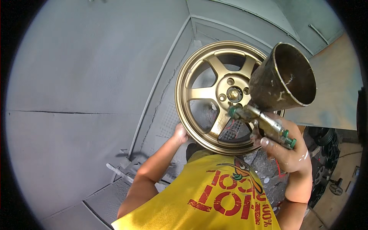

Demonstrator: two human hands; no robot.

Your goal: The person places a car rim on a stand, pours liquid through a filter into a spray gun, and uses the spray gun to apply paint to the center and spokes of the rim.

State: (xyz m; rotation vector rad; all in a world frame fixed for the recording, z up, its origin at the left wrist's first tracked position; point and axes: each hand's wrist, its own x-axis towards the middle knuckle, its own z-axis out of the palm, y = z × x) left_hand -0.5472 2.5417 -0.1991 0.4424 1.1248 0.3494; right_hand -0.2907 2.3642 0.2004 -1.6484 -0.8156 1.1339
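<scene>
Head view: a gold, round, spoked metal wheel (202, 93) is standing before the person, its visible face apparently nearly fully coated.
The finish is looking even and satiny, darker around the hub; any work left on hidden parts isn't showing. The right hand (287, 151) is closing around a silver metal spray gun with a dark cup (264, 86); the left hand (181, 133) is touching the rim, its grip unclear.

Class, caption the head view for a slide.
Left hand at a gold wheel, right hand holding a spray gun.
</scene>
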